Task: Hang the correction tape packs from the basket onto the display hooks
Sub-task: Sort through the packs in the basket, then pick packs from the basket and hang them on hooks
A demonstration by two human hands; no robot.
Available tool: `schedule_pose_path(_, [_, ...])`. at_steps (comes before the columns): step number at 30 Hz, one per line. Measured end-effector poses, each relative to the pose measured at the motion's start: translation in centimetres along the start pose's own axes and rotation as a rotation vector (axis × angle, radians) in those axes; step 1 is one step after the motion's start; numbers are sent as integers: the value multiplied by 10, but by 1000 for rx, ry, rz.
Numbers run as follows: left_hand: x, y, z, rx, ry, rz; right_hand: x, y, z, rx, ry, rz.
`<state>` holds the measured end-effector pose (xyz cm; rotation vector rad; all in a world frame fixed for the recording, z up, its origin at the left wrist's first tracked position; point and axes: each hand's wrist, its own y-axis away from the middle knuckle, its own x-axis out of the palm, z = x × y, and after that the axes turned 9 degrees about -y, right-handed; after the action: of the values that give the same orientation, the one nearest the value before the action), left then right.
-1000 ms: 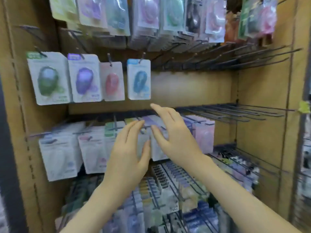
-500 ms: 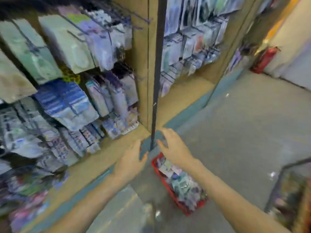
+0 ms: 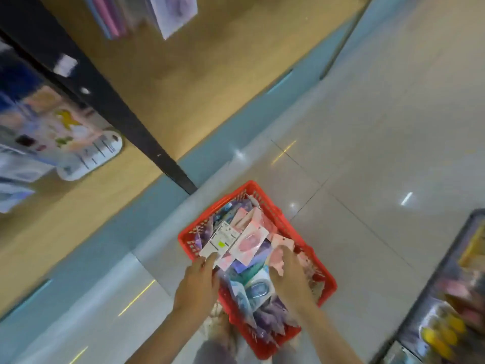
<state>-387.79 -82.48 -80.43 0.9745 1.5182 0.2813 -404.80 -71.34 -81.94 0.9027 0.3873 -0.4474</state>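
- The floor (image 3: 380, 122) takes up most of the view: pale glossy tiles with a few light streaks on them.
- Top left is the wooden bottom board of the shelf unit (image 3: 210, 64), with a teal kick strip (image 3: 231, 137) running along its edge at a slant.
- A black post (image 3: 105, 101) cuts across the board and ends at the strip, just beside the basket's far corner.
- Far right there's a bit of another rack (image 3: 456, 306) with yellow and pink stuff on it, way too blurry to name.
- Some hanging packets (image 3: 60, 137) on the left and a couple more (image 3: 173, 14) at the top edge, all smeared.
- The red basket (image 3: 265, 198) sits on the tiles next to the strip, right under both hands.
- The correction tape packs (image 3: 258, 287) are all piled loose in that basket: pink, purple, teal and white ones, lying every which way.
- Left hand (image 3: 196, 282) is at the basket's left rim, fingers close together, tips at the lower corner of a white card pack (image 3: 223, 239) lying label side up. Honestly can't tell if it's pinching it or just touching, since the thumb is hidden.
- Right hand (image 3: 291, 277) is down in the pile, fingers curled over a pale pink pack (image 3: 282, 241) whose top pokes out past the fingertips.
- Between the two hands a bigger pink pack (image 3: 249, 244) lies on top, tilted, touching the white card pack.
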Motion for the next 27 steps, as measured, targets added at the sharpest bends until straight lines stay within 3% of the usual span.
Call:
schedule_pose_path(6, [108, -135, 3, -91, -53, -42, 87, -132, -45, 182, -462, 82])
schedule_pose_path(8, [126, -154, 5, -49, -129, -94, 115, -153, -52, 205, -325, 60])
schedule_pose_path(10, [126, -163, 6, -122, -91, -49, 132, -161, -59, 205, -135, -26])
schedule_pose_path(14, [106, -161, 14, -253, 45, -56, 139, -163, -66, 211, -354, -151])
schedule_pose_path(17, [86, -146, 9, -324, 287, -124, 120, -152, -61, 210, -704, -193])
schedule_pose_path(19, [70, -134, 2, -370, 604, -160, 98, -130, -48, 135, -857, -101])
schedule_pose_path(22, [36, -108, -14, -323, 1005, -57, 64, -84, -12, -3, -842, 67])
schedule_pose_path(27, [-61, -41, -51, -16, 1163, 103, 5, -10, 77, -185, -657, 100])
